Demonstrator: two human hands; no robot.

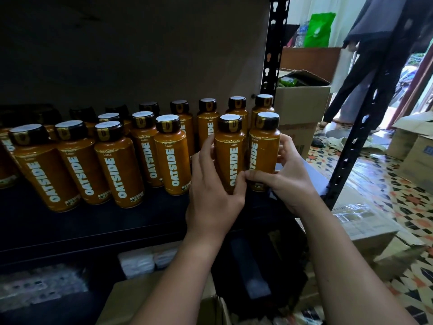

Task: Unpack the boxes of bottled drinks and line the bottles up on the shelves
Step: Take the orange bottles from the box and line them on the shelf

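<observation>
Both hands are on bottles at the right end of the black shelf (70, 221). The left hand (212, 195) grips an orange OATSIDE bottle (230, 156), fingers curled round its lower half with the thumb up along the left side. The right hand (284, 174) holds the neighbouring bottle (263, 146), fingers wrapped round its right side and the thumb reaching across the bottom front — the thumb tip meets the left hand's fingertips. The two bottles stand upright and touching each other, just beside the black metal upright (273, 55) of the rack.

The rest of the shelf already carries a lot of the same brown-capped bottles: a front row (117, 165) running off to the left and a back row (207, 123) behind it against the wall. They look tilted at the left edge, though that may just be the wide lens.

Below the shelf sits some white wrapped stuff (145, 261), too blurry to name. A cardboard box (302, 102) with open flaps stands past the rack — more boxes (414, 146) sit on the patterned tile floor (398, 198) to the right, and someone's legs (351, 90) show near the doorway.
</observation>
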